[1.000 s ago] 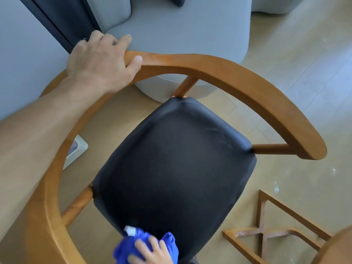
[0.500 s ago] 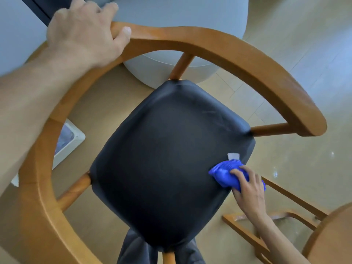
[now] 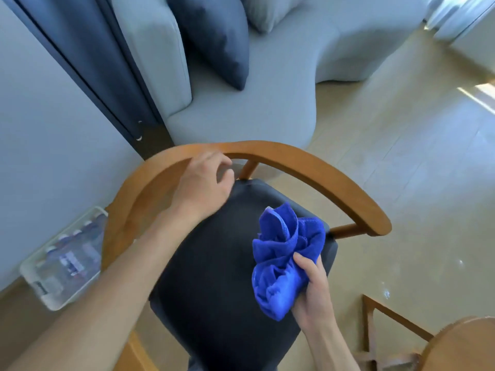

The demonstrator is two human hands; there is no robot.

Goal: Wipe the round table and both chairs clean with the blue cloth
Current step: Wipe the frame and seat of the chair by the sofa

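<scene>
Right hand (image 3: 313, 287) grips the bunched blue cloth (image 3: 284, 261) above the chair (image 3: 308, 167) seat's right edge; left hand (image 3: 201, 186), fingers loosely curled, holds nothing beside the curved backrest; bare wood floor (image 3: 401, 156) lies to the right.

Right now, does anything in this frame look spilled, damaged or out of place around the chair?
Nothing is clearly damaged. Pale specks and smears dot the light wooden floor to the right of the wooden armchair with the black padded seat; whether spill or glare is unclear. A shrink-wrapped pack of bottles sits on the floor by the wall.
</scene>
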